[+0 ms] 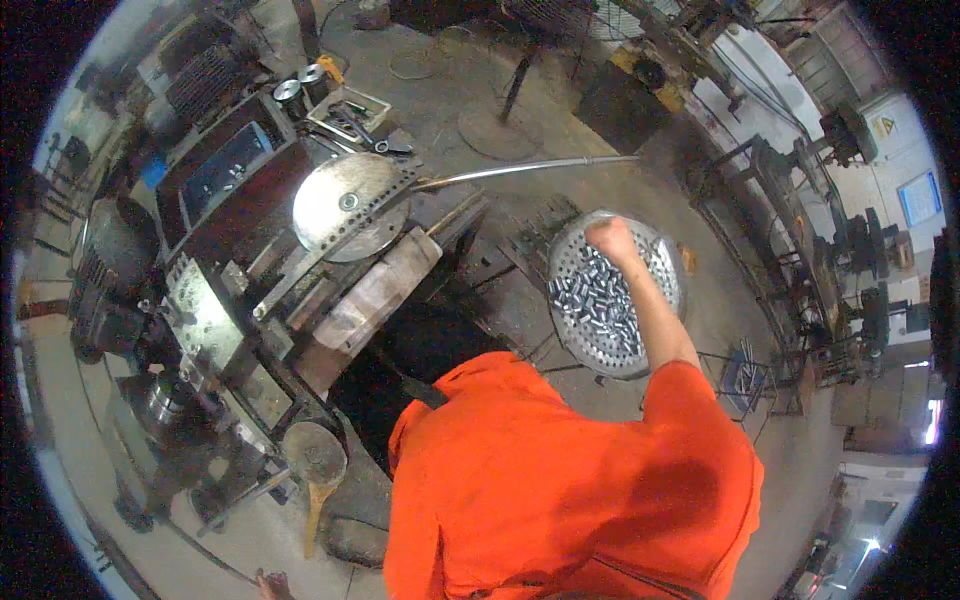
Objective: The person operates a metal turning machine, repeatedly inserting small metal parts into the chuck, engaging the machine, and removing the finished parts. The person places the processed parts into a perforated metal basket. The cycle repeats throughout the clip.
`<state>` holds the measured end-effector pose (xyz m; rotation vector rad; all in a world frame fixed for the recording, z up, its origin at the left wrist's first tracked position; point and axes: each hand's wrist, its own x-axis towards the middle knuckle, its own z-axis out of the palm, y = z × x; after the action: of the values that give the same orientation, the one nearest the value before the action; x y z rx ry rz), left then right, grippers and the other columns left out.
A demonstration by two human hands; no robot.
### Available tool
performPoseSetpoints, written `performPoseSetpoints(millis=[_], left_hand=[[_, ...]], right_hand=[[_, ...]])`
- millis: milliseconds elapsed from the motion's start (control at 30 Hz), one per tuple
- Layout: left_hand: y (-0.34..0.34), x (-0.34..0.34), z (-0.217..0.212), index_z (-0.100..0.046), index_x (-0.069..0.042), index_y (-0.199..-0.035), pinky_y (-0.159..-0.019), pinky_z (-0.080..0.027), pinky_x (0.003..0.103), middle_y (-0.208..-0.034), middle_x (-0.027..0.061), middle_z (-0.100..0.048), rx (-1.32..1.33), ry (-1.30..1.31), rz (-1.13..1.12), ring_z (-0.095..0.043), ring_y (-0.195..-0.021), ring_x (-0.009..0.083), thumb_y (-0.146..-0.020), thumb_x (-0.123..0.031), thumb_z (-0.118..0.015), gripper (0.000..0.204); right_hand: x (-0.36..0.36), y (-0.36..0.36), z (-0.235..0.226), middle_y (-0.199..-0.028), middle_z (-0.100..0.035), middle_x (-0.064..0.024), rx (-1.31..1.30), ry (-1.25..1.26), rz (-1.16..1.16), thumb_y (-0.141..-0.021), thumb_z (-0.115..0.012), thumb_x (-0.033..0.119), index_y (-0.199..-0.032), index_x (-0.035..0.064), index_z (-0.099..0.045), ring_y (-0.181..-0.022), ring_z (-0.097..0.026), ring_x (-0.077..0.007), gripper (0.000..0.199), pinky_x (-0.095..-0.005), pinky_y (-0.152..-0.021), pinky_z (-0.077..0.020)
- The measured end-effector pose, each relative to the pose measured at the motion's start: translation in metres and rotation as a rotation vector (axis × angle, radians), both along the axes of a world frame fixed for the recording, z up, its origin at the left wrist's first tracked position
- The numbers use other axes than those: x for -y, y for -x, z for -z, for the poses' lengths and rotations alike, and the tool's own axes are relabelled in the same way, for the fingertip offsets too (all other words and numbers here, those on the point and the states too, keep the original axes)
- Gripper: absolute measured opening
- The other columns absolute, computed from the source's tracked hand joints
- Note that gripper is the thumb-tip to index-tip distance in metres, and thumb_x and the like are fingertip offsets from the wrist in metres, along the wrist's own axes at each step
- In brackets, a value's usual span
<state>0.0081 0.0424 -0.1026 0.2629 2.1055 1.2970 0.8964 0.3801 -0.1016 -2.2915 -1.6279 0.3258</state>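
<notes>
My right hand (612,238), its fingers curled into a fist, is over the far part of a round perforated metal tray (614,366). What it holds, if anything, is hidden. Many short, shiny metal cylinders (596,303) lie heaped in the tray, left of and below my bare forearm. At the bottom left, part of my left hand (272,584) shows at the picture's lower edge, beside the end of a thin dark bar (215,555). Too little of it shows to tell whether it grips the bar.
Left of centre stands a machine with a round metal disc (340,205), a perforated strip and a long rod (520,170). A round wooden stool (315,453) is at lower left. A tool box (360,112) and a stand fan (515,85) are farther back. A wire rack (745,380) stands right.
</notes>
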Motion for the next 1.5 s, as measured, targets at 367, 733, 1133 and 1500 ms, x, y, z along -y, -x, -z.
performPoseSetpoints(millis=[367,733,1133,1500], left_hand=[[-0.02,0.013,-0.017,-0.052,-0.002,-0.117,-0.061,-0.047,0.033,-0.069,0.0037,-0.051,-0.032,-0.053,-0.01,-0.05,-0.064,0.016,-0.08,-0.036,-0.064,0.051],[-0.052,-0.017,-0.061,-0.054,-0.003,-0.113,-0.068,-0.047,0.037,-0.078,0.0131,-0.063,-1.196,0.858,0.306,-0.06,-0.071,0.027,-0.078,-0.029,-0.064,0.045],[-0.284,-0.26,-0.147,-0.057,0.007,-0.101,-0.07,-0.05,0.031,-0.08,0.0134,-0.065,0.159,-0.574,0.789,-0.065,-0.074,0.0206,-0.092,-0.021,-0.046,0.032],[-0.299,-0.252,-0.12,-0.062,0.0,-0.075,-0.054,-0.046,0.026,-0.063,0.0056,-0.061,0.238,-0.655,0.676,-0.059,-0.057,0.0131,-0.089,-0.028,-0.055,0.032]], right_hand=[[-0.012,0.034,0.04,-0.099,-0.063,-0.0198,0.291,0.396,0.052,-0.068,-0.058,0.025,-0.086,0.0019,-0.066,-0.095,-0.061,-0.0315,0.031,-0.0383,-0.083,-0.0486],[-0.026,0.041,0.027,-0.102,-0.062,-0.0211,0.27,0.549,0.043,-0.069,-0.06,0.03,-0.095,-0.0003,-0.064,-0.096,-0.06,-0.0338,0.04,-0.0388,-0.079,-0.0486],[-0.05,0.379,-0.126,-0.105,-0.063,-0.0118,-0.843,-0.179,-1.5,-0.051,-0.058,0.005,-0.082,0.0094,-0.069,-0.095,-0.057,-0.0289,0.034,-0.038,-0.085,-0.0438],[-0.007,0.439,-0.148,-0.1,-0.059,-0.0138,-0.65,-0.483,-1.555,-0.054,-0.057,0.011,-0.083,0.0051,-0.064,-0.085,-0.056,-0.0316,0.03,-0.0368,-0.075,-0.0475]])
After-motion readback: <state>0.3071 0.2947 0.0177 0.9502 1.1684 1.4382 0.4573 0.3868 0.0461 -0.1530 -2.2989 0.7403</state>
